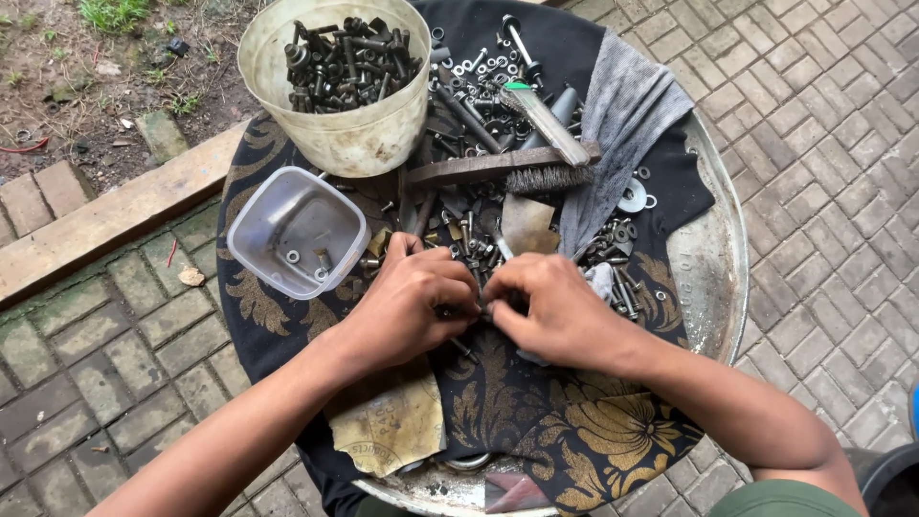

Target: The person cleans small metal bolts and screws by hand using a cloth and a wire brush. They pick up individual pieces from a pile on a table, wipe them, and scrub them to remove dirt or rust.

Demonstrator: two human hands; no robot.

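My left hand (414, 302) and my right hand (555, 306) meet at the middle of a round metal tray (720, 278) draped with a black and gold patterned cloth (565, 431). Both hands pinch a small dark bolt (466, 348) between the fingertips; its tip pokes out below the left hand. Just beyond the fingers lies a heap of loose bolts, nuts and washers (474, 235).
A cream bucket (337, 81) full of dark bolts stands at the back left. A clear square plastic container (299, 233) with a few small parts sits left of my hands. A wire brush (503, 165), grey rag (617, 124) and sandpaper sheet (388, 421) lie around. Brick paving surrounds the tray.
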